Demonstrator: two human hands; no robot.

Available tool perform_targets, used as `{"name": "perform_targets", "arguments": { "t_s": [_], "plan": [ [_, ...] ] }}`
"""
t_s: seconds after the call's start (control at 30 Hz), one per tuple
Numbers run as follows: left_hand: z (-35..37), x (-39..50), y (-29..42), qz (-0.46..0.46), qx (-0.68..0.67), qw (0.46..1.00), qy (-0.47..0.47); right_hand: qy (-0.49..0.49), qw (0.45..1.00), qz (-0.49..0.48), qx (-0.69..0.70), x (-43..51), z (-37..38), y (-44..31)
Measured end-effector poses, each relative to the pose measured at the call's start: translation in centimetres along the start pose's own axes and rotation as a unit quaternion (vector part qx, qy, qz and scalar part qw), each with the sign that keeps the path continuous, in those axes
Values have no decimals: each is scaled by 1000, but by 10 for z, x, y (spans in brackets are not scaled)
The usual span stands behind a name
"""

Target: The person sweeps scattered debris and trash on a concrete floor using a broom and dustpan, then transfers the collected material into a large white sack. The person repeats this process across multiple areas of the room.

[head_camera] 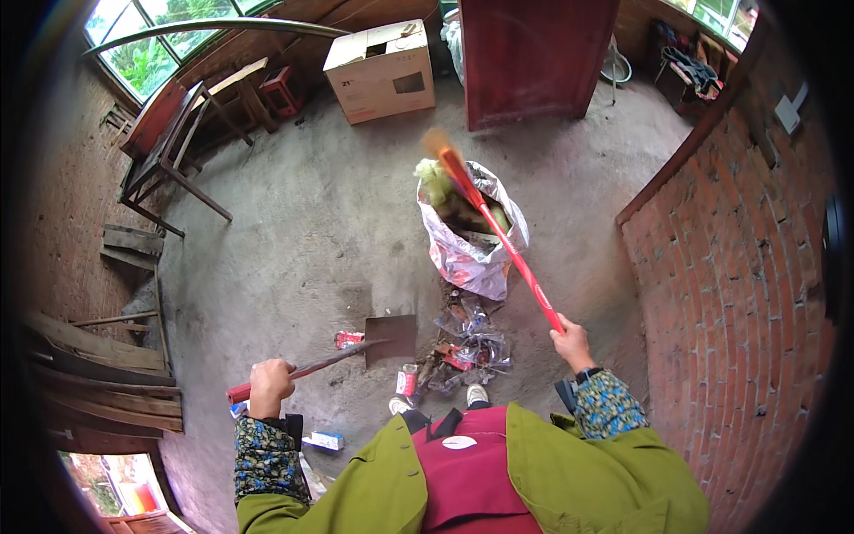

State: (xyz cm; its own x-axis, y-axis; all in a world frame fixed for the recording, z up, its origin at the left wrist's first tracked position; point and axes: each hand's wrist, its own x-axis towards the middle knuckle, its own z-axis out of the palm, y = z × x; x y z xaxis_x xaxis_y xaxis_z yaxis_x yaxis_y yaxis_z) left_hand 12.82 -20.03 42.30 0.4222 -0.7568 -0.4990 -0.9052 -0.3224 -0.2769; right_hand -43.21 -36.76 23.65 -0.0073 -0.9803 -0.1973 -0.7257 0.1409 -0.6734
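Observation:
My right hand (572, 344) grips the lower end of a red broom handle (519, 260). The broom's blurred orange-brown head (437, 143) is raised over the far rim of a white woven sack (467, 263) holding rubbish and pale green material. In my left hand (272, 379) is the reddish handle of a dustpan, whose flat dark pan (391, 340) lies at the floor. To the right of the pan spreads a pile of plastic wrappers and debris (470, 350), between the sack and my shoes. A red and white packet (405, 379) lies near my shoe, another (349, 340) left of the pan.
A cardboard box (380, 73) and a dark red panel (534, 60) stand beyond the sack. A wooden chair (173, 157) and stacked boards (107, 380) are at the left. A brick wall (727, 287) rises on the right. A small blue-white box (325, 440) lies near my left sleeve.

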Motion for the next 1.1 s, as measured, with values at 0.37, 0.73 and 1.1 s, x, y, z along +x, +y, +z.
{"name": "perform_targets", "arguments": {
  "t_s": [0.37,0.73,1.1],
  "plan": [
    [65,2,5,-37,-62,996,-49,-12,981,74,180,-64,-83,-11],
    [124,-32,22,-93,-86,985,-114,10,974,-5,224,64,-49,-74],
    [188,-107,3,-137,-187,967,-100,-136,983,45,119,43,-84,-76]
  ]
}}
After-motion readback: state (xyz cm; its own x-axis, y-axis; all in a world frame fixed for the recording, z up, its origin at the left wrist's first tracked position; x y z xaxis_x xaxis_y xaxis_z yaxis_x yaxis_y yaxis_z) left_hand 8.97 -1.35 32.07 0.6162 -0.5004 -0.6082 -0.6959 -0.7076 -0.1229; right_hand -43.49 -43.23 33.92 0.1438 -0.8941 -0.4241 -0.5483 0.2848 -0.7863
